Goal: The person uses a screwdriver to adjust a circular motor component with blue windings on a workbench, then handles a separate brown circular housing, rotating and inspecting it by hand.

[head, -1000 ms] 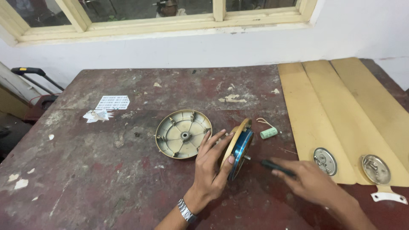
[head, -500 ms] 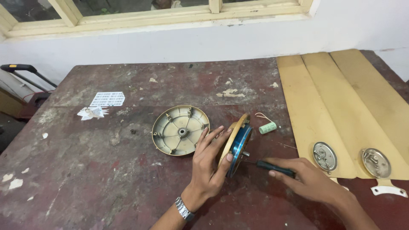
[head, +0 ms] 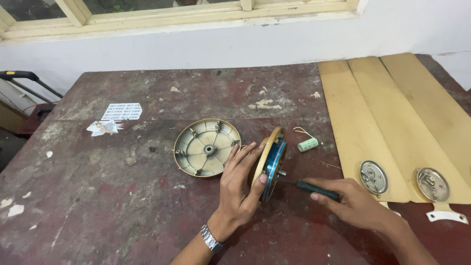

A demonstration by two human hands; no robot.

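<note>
The left hand (head: 240, 184) holds the fan motor disc (head: 271, 162) on edge at table centre, fingers spread across its tan back. The right hand (head: 355, 206), at 3 o'clock, pinches a screwdriver (head: 314, 188) lying horizontal, tip at the blue face.

Left hand (head: 240, 184) upright, fingers (head: 244, 156) spread; right hand (head: 354, 203) low, fingers curled tight.

Two round motor covers: one lying open (head: 207, 147) mid-desk, one stood on edge (head: 271, 162) beside it; three tan fan blades (head: 392, 113) along the desk's right edge; two metal blade brackets (head: 374, 176); one green capacitor (head: 308, 144); one screwdriver (head: 314, 189); two hands, left hand (head: 240, 189) and right hand (head: 353, 203); one wristwatch (head: 211, 238).
</note>
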